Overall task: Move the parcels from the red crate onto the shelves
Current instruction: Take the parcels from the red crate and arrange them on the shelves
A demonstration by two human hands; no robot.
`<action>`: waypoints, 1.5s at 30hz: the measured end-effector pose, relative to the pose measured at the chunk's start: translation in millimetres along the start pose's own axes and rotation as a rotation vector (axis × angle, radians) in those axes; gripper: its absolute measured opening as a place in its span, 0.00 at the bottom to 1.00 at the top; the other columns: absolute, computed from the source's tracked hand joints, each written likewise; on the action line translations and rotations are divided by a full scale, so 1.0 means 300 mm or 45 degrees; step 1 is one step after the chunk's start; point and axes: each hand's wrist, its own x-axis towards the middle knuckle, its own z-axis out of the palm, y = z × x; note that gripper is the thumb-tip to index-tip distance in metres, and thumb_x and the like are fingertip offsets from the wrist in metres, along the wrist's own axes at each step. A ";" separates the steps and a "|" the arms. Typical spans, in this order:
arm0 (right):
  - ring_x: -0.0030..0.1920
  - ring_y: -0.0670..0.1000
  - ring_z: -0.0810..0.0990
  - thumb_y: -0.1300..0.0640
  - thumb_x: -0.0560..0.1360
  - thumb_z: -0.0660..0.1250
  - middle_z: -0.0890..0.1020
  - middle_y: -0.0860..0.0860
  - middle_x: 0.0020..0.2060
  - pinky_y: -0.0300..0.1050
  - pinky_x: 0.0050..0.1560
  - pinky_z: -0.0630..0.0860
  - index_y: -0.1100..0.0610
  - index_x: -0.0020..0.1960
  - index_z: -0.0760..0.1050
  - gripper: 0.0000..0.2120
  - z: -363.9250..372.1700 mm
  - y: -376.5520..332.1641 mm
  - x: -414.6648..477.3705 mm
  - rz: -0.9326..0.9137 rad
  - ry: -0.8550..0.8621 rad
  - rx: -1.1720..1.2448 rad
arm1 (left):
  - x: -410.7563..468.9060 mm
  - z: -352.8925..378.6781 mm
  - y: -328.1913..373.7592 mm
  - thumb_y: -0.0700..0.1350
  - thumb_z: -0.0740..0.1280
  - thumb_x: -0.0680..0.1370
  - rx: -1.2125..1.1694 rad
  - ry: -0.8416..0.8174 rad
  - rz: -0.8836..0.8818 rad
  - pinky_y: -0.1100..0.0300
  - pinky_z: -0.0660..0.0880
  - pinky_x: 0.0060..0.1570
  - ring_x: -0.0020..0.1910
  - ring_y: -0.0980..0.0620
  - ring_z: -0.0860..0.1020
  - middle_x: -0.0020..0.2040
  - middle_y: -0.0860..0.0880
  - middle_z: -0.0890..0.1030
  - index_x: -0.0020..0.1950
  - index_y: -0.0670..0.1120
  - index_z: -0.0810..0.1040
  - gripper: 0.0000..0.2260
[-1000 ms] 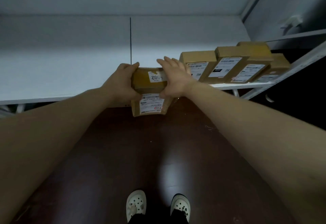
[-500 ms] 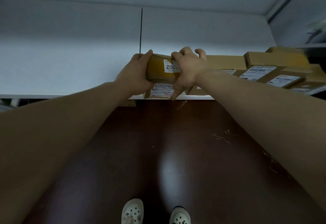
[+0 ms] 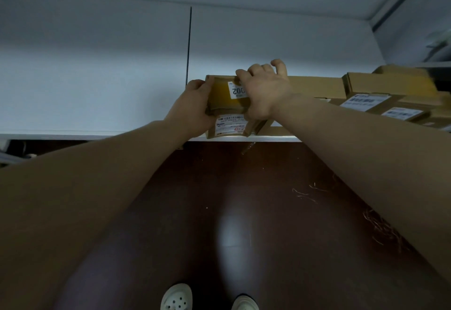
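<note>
While the parcel [image 3: 223, 97] sits at the front lip of the shelf [image 3: 97, 104], both hands are on it. Left hand [image 3: 195, 108] grips its left side, thumb over the top edge. Right hand [image 3: 264, 95] clasps the right side, fingers curled over the top by the white number sticker. The parcel's label face lines up with the shelf's front edge. Cannot tell whether the base is flat down or partly overhanging.

Done so far, as judged: other parcels [image 3: 380, 85] stand in a row on the same shelf, just right of this one. Count uncertain, since the far end is blurred.

Left to do: push this one back into line and let go. Crate not in view, so what remains in it cannot be judged. White board of the shelf runs on to the left of the parcel, so I judge there is room for more. Floor [image 3: 244, 212] below shows a few stray scraps on the right.
</note>
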 end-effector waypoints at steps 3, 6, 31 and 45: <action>0.69 0.57 0.65 0.42 0.66 0.74 0.69 0.56 0.66 0.59 0.73 0.44 0.53 0.74 0.57 0.43 -0.001 -0.002 0.002 -0.009 -0.022 -0.076 | 0.005 0.002 0.000 0.46 0.71 0.74 -0.018 0.002 0.006 0.52 0.67 0.66 0.70 0.42 0.65 0.74 0.42 0.59 0.78 0.46 0.49 0.40; 0.72 0.58 0.62 0.38 0.62 0.75 0.65 0.57 0.70 0.60 0.73 0.40 0.54 0.77 0.49 0.54 -0.008 -0.008 0.002 -0.026 -0.070 -0.152 | 0.002 0.005 -0.002 0.47 0.74 0.71 -0.055 -0.004 -0.017 0.50 0.70 0.64 0.67 0.41 0.68 0.75 0.42 0.58 0.78 0.49 0.47 0.45; 0.72 0.58 0.63 0.43 0.66 0.75 0.66 0.57 0.70 0.61 0.73 0.39 0.55 0.77 0.48 0.51 0.007 -0.010 -0.003 0.036 -0.072 -0.109 | 0.007 0.042 0.020 0.44 0.69 0.76 -0.151 -0.030 -0.089 0.52 0.73 0.56 0.60 0.44 0.76 0.67 0.42 0.72 0.78 0.43 0.46 0.40; 0.75 0.56 0.54 0.42 0.68 0.72 0.57 0.56 0.74 0.55 0.74 0.43 0.54 0.77 0.48 0.48 -0.131 -0.213 -0.257 -0.097 -0.111 0.099 | -0.270 -0.144 0.045 0.42 0.71 0.73 -0.081 -0.138 -0.293 0.50 0.73 0.60 0.62 0.43 0.73 0.67 0.40 0.68 0.78 0.45 0.46 0.42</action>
